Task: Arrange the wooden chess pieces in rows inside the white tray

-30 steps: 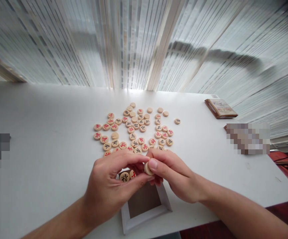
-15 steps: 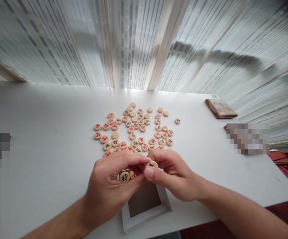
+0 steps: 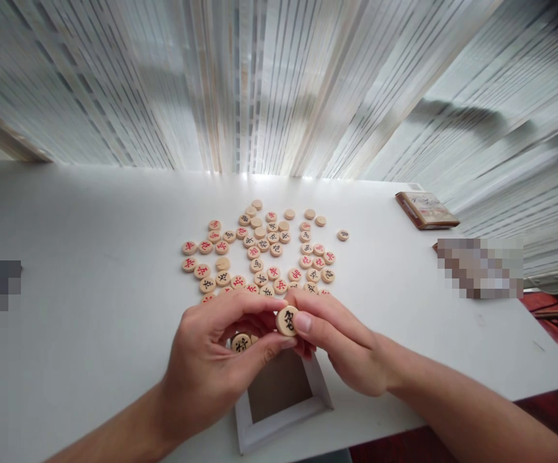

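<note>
A round wooden Chinese chess piece (image 3: 287, 321) with a black character faces up at the middle front, between my two hands. The thumb and fingertips of my left hand (image 3: 211, 354) close round its left edge. From the other side, my right hand (image 3: 346, 341) pinches it, thumb on its face and the remaining fingers curled behind. Another piece (image 3: 241, 342) with a black character shows through the gap in my left hand; whether it touches the palm I cannot tell. Below the hands lies an open white box (image 3: 286, 424) with a brown bottom, partly covered by them.
Many pieces with red or black characters, such as a red one (image 3: 205, 247), are scattered on the white table (image 3: 114, 289); some lie blank side up. A small brown box (image 3: 427, 210) is at the far right, near a blurred-out object (image 3: 479, 268). Pale curtains (image 3: 279, 90) hang behind.
The piece between my hands has turned so its black character shows fully. My right thumb has shifted to its right edge, and the right hand has rolled slightly.
</note>
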